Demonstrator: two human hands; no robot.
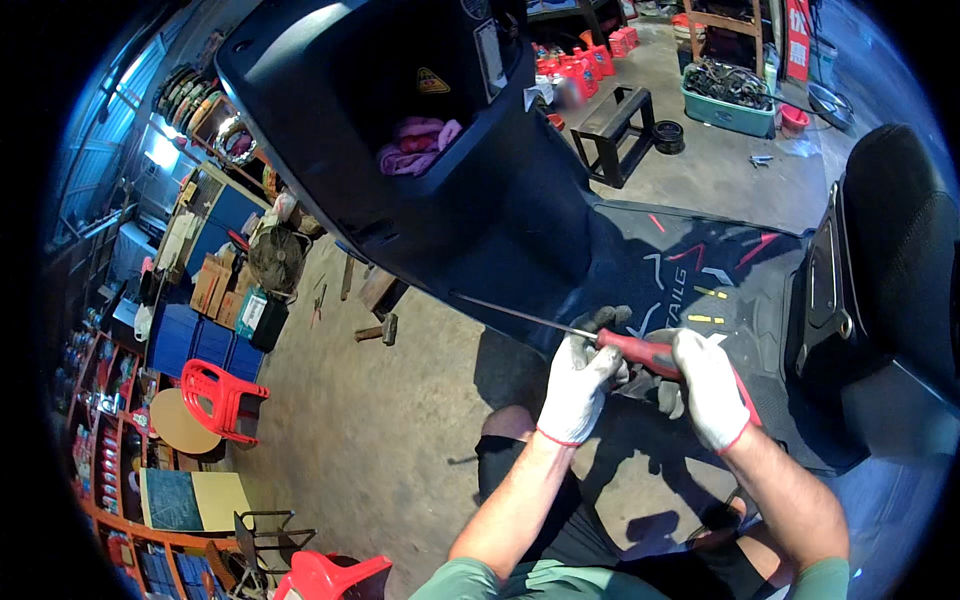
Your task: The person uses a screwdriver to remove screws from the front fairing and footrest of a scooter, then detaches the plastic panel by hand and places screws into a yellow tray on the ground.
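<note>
My right hand (712, 388), in a white work glove with grey-coated fingers, is closed round the back of a long screwdriver's red and black handle (640, 350). My left hand (577, 388), gloved alike, has its fingers closed about the front of that handle, where the thin shaft begins. The shaft points left, and its tip lies at the lower side edge of the dark scooter front panel (470, 240). Whether the tip sits in a screw is too small to tell. Beneath my hands lies the scooter's black footboard (640, 260), with red, yellow and silver marks.
The scooter seat (895, 230) rises at the right. A purple cloth (420, 145) lies in the panel's open compartment. On the floor are a hammer (380, 330), a black metal stool (612, 130) and a green tub (728, 115) of parts. Red plastic chairs (225, 400) stand left.
</note>
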